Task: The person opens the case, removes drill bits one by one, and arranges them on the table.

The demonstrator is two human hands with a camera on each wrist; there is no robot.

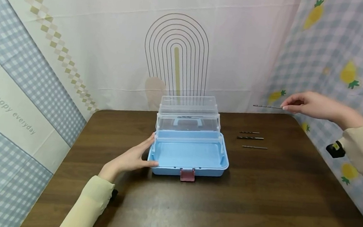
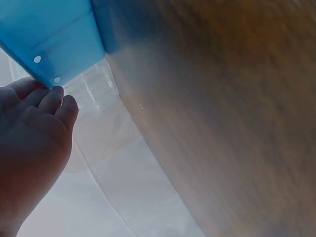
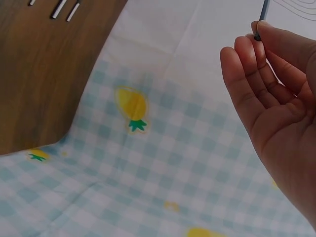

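Well, behind everything we see a big white cloth with patterns printed on it (image 1: 116, 46), and in front of it a wide, dark brown wooden bench (image 1: 173, 206), which gives the things a flat place to sit. Toward the back of the bench sits a light blue plastic box with low walls (image 1: 166, 171). Its see-through plastic top part (image 1: 188, 114) stands up at the back, so we can look down into the blue bottom.

The left hand (image 1: 132, 158) touches the left side of the box, with its thumb out at the front corner and its fingers stretched along the side. We think that helps stop the box from sliding. The right hand (image 1: 312, 105) is up in the air near the back right corner, and its fingers pinch the smooth end of a thin grey metal drill bit (image 1: 267, 106). That leaves the twisty part free, pointing left.

Three more bits lie flat to the right of the box, spread apart, maybe so each is easy to grab: a thick dark one in the middle (image 1: 250, 138), a long thin one in front (image 1: 254, 147) and a short thin one at the back (image 1: 249, 132).
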